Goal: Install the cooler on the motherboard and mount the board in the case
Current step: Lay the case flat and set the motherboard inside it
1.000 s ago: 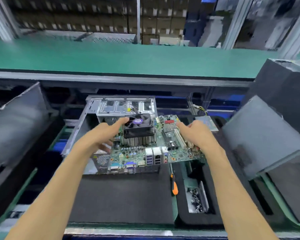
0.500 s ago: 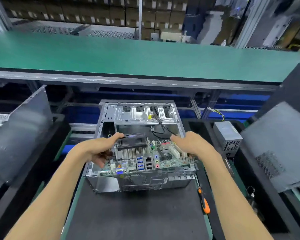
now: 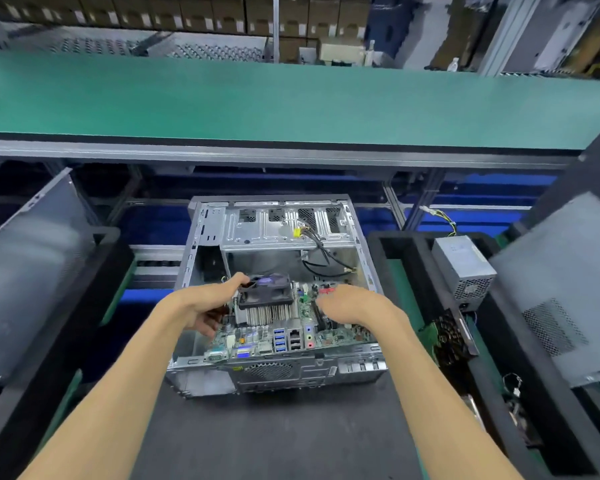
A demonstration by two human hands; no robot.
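left hand [image 3: 207, 304]: fingers curled on the board's left edge, thumb against the cooler [image 3: 266, 299] fan frame.
right hand [image 3: 349, 306]: fingers bent down over the right side of the motherboard [image 3: 274, 336]; exact grip couldn't be told.
board position: inside the open case [image 3: 222, 372], rear ports at the near panel, looked not fully seated.
handling: thin stiff pcb, fragile, top-heavy under finned metal heatsink; best held by edges.
case: bare sheet steel, sharp-looking folded edges, on a dark mat [image 3: 274, 434].
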